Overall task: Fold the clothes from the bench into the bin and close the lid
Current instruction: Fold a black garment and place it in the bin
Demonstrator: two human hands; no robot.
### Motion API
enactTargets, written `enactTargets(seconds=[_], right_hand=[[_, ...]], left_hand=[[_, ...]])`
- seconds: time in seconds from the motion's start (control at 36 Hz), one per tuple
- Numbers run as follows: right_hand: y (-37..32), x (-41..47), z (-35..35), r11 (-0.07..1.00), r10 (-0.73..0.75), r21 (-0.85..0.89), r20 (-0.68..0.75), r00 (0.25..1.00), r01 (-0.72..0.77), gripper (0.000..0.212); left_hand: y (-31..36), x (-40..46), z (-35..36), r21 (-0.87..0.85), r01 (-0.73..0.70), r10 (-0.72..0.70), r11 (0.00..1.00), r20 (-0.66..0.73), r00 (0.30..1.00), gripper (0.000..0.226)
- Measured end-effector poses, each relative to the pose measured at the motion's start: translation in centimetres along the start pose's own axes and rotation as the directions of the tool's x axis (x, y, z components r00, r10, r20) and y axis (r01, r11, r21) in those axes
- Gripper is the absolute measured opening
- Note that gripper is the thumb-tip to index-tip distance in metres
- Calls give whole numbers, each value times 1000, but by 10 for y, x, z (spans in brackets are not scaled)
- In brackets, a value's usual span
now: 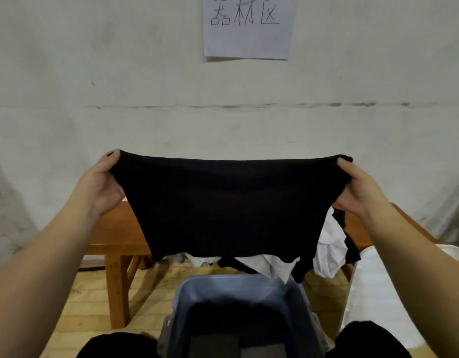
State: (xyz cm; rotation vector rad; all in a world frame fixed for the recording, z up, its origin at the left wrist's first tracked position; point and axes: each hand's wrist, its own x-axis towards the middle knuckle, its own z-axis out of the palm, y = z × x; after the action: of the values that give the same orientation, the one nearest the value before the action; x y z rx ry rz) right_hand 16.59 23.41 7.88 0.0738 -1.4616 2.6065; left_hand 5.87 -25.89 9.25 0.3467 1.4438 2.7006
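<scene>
Head view: grey bin (238,288) open below the hands, dark fabric inside. Left hand (101,182) and right hand (360,187) each grip a top corner of black garment (228,205), stretched between them, hiding most of wooden bench (114,228) and white clothes (329,244) behind. Paper sign (249,27) on wall above.

White paper sign (247,27) with handwritten characters at upper centre, scuffed pale wall (94,73) across the upper frame, yellowish brick floor (94,301) at lower left
</scene>
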Motion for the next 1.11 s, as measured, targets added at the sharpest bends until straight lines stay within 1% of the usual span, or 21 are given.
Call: enactTargets(seconds=[0.06,0.11,0.14,0.17,0.19,0.22,0.25,0.28,0.31,0.36,0.42,0.5,0.61,0.72,0.75,0.81,0.86,0.92,1.0,1.06,1.11], right_hand=[[-15,-10,14,1000,-23,20,106,994,21,24],[-27,-15,22,987,-163,32,201,966,159,30],[-30,-20,28,982,-185,68,188,965,175,28],[-35,-21,37,981,-190,-1,236,953,196,25],[-34,-17,47,987,-150,0,327,933,159,25],[-35,-19,60,980,-117,-113,341,933,165,29],[-33,-20,72,947,-156,-216,333,930,236,28],[-29,-18,84,920,-197,-265,326,925,289,20],[-23,-17,95,899,-215,-299,332,919,318,8],[-8,-17,118,825,-239,-434,314,919,363,28],[6,-21,140,792,-273,-457,326,905,404,32],[18,-29,165,790,-313,-410,370,875,456,33],[30,-32,176,816,-367,-315,365,856,484,32],[36,-30,176,848,-367,-264,334,868,460,33],[36,-29,175,844,-375,-262,333,865,467,34],[36,-27,172,846,-389,-233,346,854,480,35],[34,-26,169,846,-388,-214,381,839,488,37],[32,-26,167,840,-360,-238,429,829,488,35],[28,-25,165,876,-241,-260,495,835,407,22],[26,-26,166,880,-179,-309,487,855,360,19],[24,-26,166,852,-173,-376,453,874,364,22]], left_hand=[[15,-5,1,-163,76,-49,984,167,985,37],[25,-8,3,-233,112,-53,966,243,968,41],[31,-10,7,-195,92,-42,977,249,968,40],[33,-11,14,-176,83,-30,981,288,957,36],[32,-12,24,-170,65,-9,983,312,950,32],[28,-12,39,-184,72,-1,980,362,932,28],[20,-8,54,-187,81,14,979,456,890,21],[11,-7,70,-126,29,40,992,512,858,15],[5,-10,86,-5,-45,42,999,496,868,16],[-8,-15,115,144,-118,31,982,497,867,27],[-22,-23,142,190,-140,18,972,532,847,29],[-37,-33,171,158,-146,27,977,583,812,27],[-52,-43,195,16,-76,49,997,628,776,24],[-62,-46,204,0,-89,73,996,570,818,9],[-62,-46,206,16,-85,62,996,548,834,12],[-65,-45,206,61,-65,26,996,506,862,30],[-67,-45,205,127,-11,-50,992,469,882,40],[-69,-44,199,202,95,-181,975,467,866,57],[-66,-44,191,276,214,-331,937,502,799,99],[-64,-41,186,303,192,-325,933,490,809,107],[-66,-39,183,358,122,-283,926,442,851,104]])
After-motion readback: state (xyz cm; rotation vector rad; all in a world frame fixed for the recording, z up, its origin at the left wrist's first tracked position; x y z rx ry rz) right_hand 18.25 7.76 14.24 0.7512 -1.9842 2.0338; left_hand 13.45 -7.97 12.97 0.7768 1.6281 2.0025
